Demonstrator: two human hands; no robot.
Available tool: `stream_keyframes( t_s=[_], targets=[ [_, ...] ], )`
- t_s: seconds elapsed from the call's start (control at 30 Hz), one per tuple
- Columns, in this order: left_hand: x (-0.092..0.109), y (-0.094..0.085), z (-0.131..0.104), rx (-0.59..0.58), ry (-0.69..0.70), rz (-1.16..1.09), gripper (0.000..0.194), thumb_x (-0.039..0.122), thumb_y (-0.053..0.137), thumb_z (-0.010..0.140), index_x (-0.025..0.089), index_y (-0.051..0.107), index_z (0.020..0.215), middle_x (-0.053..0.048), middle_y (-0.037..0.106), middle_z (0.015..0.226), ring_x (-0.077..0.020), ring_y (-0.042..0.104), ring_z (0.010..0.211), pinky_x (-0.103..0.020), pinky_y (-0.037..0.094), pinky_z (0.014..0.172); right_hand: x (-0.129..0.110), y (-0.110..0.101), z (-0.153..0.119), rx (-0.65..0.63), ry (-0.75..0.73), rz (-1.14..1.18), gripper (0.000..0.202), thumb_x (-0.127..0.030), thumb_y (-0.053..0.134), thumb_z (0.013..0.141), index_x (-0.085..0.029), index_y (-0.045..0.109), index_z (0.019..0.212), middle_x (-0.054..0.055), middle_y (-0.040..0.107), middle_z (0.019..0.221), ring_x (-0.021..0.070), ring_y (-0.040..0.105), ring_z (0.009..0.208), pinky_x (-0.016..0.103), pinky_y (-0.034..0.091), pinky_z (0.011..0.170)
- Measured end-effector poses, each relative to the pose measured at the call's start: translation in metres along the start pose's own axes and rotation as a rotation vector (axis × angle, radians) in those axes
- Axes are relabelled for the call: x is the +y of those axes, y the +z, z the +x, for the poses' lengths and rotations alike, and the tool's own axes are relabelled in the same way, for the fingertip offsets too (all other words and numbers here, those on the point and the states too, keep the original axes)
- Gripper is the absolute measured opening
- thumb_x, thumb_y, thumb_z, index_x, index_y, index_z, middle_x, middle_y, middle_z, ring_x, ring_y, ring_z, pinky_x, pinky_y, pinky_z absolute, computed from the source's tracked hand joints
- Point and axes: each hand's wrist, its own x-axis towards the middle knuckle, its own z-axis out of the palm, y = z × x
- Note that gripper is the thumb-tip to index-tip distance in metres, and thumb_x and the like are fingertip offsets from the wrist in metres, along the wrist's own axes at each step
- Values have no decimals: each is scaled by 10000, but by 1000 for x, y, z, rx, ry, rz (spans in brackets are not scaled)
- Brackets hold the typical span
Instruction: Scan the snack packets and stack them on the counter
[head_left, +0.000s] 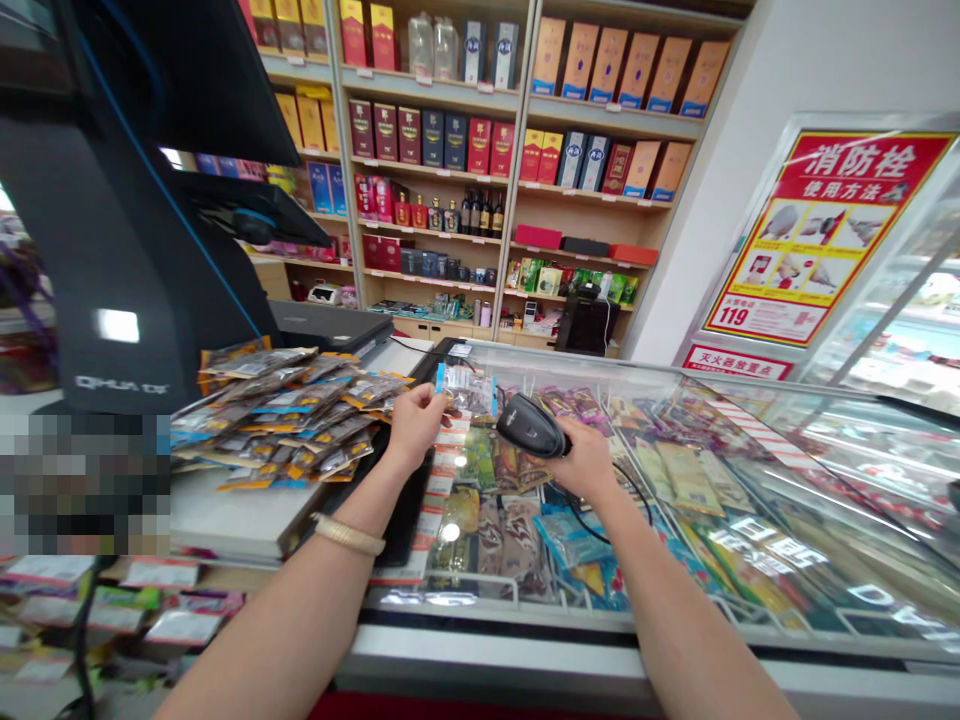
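Observation:
Between the fingers of my left hand (417,425) is one edge of a small snack packet (469,389) with blue ends and a clear middle. A black barcode scanner (531,428) sits in my right hand (589,460), its head facing the packet a short way off. The scanner's cord (643,495) loops down beside my right wrist. Left of my left hand, a heap of similar snack packets (300,415) with blue and orange edges lies on the counter. Both hands are over the glass top of a freezer.
Frozen goods in wrappers (517,540) lie under the freezer's glass, with a metal rim (525,650) along the near side. A dark checkout terminal (142,300) stands at the left. Behind are shelves (435,170) of boxes and bottles, and a red wall poster (832,230).

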Motion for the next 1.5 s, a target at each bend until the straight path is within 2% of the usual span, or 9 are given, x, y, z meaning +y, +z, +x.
stream_keyframes(
  t_s=[0.27,0.6,0.83,0.93,1.0,1.07,1.23,1.4,1.5],
  targets=[
    [1,1,-3,-46,28,54,256,240,529,612,207,323,464,76,356,404,-120,585,431,-162,363,379,-1,-2,1,-6,82,27,322,-334,634,692,-224,692,989,55,734,945,235,682,882,288,501,733],
    [5,3,-5,-76,-25,36,245,224,542,622,203,359,459,49,454,402,-133,602,450,-170,358,389,1,-3,1,48,103,54,349,-265,562,667,-201,692,984,80,735,947,261,682,881,315,510,729],
    [-19,18,-21,-482,-360,48,223,271,642,664,203,467,545,1,617,498,-179,666,533,-267,511,528,4,-1,-1,156,95,11,327,-310,570,661,-204,690,946,74,726,852,247,674,791,296,486,649],
    [-29,21,-28,-649,-315,213,188,313,680,651,200,569,549,-21,649,524,-206,667,543,-297,518,544,5,0,-1,150,80,8,310,-322,576,670,-199,688,932,72,718,823,246,671,766,294,477,634],
    [-32,21,-27,-597,-184,315,109,292,708,617,194,662,611,-40,701,627,-211,670,587,-301,525,582,6,1,-1,145,77,5,311,-318,585,663,-203,683,934,71,719,835,244,670,775,295,480,647],
    [-33,19,-21,-415,-90,305,173,249,723,600,191,721,763,-63,741,815,-214,684,699,-303,538,669,7,1,-1,147,74,0,315,-311,590,652,-203,679,934,74,721,859,244,670,789,297,486,659],
    [-24,9,-1,48,-229,-131,606,248,649,741,228,515,1331,-129,535,1367,-203,617,1102,-307,508,896,5,0,-1,137,86,-12,255,-297,574,644,-214,672,865,62,713,819,237,668,767,290,483,641],
    [-12,-7,16,165,-425,-524,848,195,561,829,421,87,1495,-57,388,1491,-143,515,1261,-279,464,981,3,-1,-1,137,79,-7,265,-292,565,639,-212,678,865,77,721,841,248,675,777,297,490,644],
    [-12,-12,21,197,-466,-552,843,218,531,854,490,29,1475,-18,299,1543,-141,484,1293,-281,463,993,4,0,-1,131,84,0,297,-291,567,634,-215,684,896,80,728,863,253,679,804,302,502,666]
  ],
)
